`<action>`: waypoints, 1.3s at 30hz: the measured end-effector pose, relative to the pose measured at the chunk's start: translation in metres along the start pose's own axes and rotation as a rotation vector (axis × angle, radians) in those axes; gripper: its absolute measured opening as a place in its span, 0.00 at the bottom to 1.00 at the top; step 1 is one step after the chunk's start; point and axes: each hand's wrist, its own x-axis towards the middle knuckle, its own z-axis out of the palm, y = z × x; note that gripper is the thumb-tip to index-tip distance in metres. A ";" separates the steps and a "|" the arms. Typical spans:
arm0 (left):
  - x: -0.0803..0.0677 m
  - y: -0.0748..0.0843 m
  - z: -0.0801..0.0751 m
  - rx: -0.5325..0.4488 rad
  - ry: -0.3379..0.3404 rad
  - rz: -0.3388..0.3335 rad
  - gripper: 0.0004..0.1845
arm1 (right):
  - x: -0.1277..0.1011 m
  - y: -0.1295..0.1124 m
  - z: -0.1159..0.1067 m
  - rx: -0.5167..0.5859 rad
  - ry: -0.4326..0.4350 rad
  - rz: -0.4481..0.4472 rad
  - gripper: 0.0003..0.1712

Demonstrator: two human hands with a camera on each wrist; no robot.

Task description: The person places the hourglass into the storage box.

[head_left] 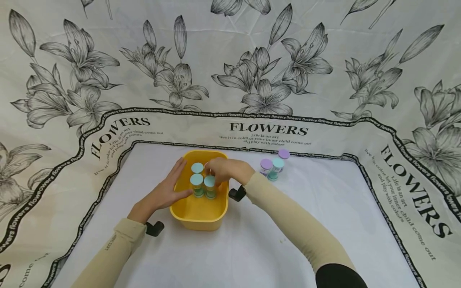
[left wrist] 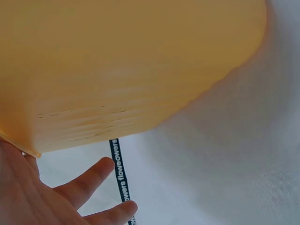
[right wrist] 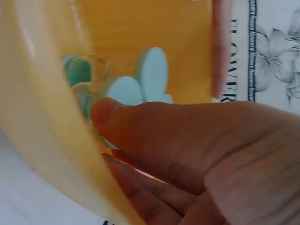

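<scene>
Yellow bin (head_left: 200, 226) sat on the white table (head_left: 281, 232), and three teal-lidded jars (head_left: 196, 181) stood upright inside it, clustered from its centre toward twelve o'clock. At its ten o'clock side the left hand (head_left: 163, 193) rested on the rim, its grip loose, fingers straight along the outside and thumb reaching inward. From two o'clock the right hand (head_left: 226, 169) reached inside, its grip closed on another jar (right wrist: 109, 144), mostly hidden between thumb and fingers. Well apart, toward three o'clock, two purple-lidded jars (head_left: 266, 164) and a teal-topped jar (head_left: 277, 163) stood close together.
</scene>
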 end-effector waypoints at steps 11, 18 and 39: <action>0.001 0.001 0.001 -0.005 -0.002 -0.011 0.58 | -0.046 0.037 -0.009 0.287 0.368 -0.113 0.28; 0.000 0.001 0.001 0.004 0.003 -0.008 0.58 | -0.076 0.075 0.011 0.541 0.712 -0.039 0.30; 0.001 0.001 0.002 -0.010 0.009 -0.006 0.53 | -0.100 0.168 0.092 0.861 1.306 0.280 0.31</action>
